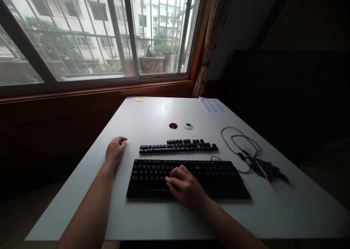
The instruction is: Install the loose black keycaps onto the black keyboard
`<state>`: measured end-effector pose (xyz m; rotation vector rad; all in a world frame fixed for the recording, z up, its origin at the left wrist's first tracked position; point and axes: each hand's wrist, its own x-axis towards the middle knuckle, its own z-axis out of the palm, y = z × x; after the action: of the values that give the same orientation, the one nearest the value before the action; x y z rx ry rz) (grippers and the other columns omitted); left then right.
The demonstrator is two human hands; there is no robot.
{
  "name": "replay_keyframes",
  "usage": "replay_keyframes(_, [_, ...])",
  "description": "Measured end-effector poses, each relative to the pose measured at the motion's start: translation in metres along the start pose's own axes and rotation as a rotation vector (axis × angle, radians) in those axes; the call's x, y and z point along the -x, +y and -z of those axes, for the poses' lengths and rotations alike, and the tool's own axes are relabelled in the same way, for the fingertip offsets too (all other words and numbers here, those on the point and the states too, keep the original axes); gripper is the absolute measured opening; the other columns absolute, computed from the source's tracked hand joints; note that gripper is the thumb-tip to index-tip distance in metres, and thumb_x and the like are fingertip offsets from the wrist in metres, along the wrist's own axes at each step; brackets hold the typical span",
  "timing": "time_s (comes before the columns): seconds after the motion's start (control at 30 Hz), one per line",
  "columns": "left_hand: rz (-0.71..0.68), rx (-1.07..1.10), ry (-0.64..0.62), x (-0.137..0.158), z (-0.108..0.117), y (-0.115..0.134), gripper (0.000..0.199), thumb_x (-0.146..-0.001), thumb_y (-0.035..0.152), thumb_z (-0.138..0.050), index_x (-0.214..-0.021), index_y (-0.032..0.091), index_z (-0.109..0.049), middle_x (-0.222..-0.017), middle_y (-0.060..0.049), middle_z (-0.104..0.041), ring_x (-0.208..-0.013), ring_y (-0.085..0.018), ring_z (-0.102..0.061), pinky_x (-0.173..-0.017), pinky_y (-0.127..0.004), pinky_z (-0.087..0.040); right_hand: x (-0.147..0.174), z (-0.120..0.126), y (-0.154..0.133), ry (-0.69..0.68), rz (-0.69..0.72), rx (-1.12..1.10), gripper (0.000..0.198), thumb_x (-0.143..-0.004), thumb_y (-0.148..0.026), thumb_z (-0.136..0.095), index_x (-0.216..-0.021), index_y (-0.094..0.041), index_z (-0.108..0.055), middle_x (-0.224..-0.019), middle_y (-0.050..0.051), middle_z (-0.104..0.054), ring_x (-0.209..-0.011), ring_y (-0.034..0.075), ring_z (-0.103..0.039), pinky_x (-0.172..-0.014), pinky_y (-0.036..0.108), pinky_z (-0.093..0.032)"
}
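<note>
A black keyboard [229, 176] lies flat on the white desk, its upper rows fitted with keycaps and its lower part dark and bare. Over its middle, my right hand [186, 185] is closed in a pinch, fingertips down at the end of the third row. What they grip looks like a keycap, mostly hidden by the fingers. Loose black keycaps [177, 147] stand in rows just behind the keyboard. To the left, my left hand [116, 150] rests on the desk with curled fingers, apart from the keyboard and keycaps; nothing shows in it.
A black cable [232, 136] loops on the right of the desk [147, 117], beside a dark purple cloth [270, 170] with a thin stick [258, 165] across it. Farther back are a round hole [173, 125], its white cover [188, 126], printed paper [214, 106] and a yellow note [139, 99].
</note>
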<state>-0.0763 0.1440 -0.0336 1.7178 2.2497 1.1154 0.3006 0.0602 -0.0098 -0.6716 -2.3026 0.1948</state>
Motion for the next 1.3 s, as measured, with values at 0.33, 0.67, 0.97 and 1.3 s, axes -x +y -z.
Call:
replay_keyframes(0.33, [0.007,0.006,-0.003,0.0,0.0,0.0,0.03,-0.089,0.037,-0.051,-0.1,0.022,-0.075,-0.105,-0.009,-0.075,-0.097,-0.027,-0.069,-0.094,-0.038,-0.052,0.002,0.0,-0.002,-0.056,0.007,0.051,0.012,-0.096,-0.017,-0.065,-0.099,-0.022,-0.075,-0.095,0.008,-0.068,-0.088,0.023,-0.059,-0.079,0.04,-0.059])
replay_keyframes(0.67, [0.002,0.001,-0.012,-0.001,0.001,-0.001,0.031,-0.089,0.036,-0.051,-0.101,0.021,-0.075,-0.106,-0.009,-0.075,-0.098,-0.026,-0.069,-0.095,-0.038,-0.052,0.004,0.011,-0.013,0.041,-0.009,0.094,0.024,-0.097,-0.017,-0.064,-0.118,-0.023,-0.074,-0.116,0.009,-0.073,-0.111,0.027,-0.063,-0.097,0.047,-0.058])
replay_keyframes(0.97, [0.008,-0.003,-0.016,-0.001,0.001,0.0,0.032,-0.088,0.036,-0.051,-0.102,0.02,-0.075,-0.107,-0.01,-0.076,-0.099,-0.027,-0.07,-0.096,-0.039,-0.053,0.005,0.01,-0.012,0.037,-0.019,0.136,0.02,-0.095,-0.019,-0.067,-0.112,-0.024,-0.076,-0.119,0.009,-0.072,-0.113,0.028,-0.06,-0.095,0.048,-0.057])
replay_keyframes(1.3, [0.01,-0.002,-0.017,0.0,0.002,0.002,0.033,-0.088,0.038,-0.051,-0.101,0.02,-0.076,-0.106,-0.01,-0.076,-0.098,-0.027,-0.069,-0.096,-0.04,-0.053,0.004,0.011,-0.014,0.052,-0.021,0.157,0.02,-0.097,-0.019,-0.065,-0.113,-0.025,-0.076,-0.122,0.009,-0.071,-0.114,0.027,-0.06,-0.097,0.048,-0.055])
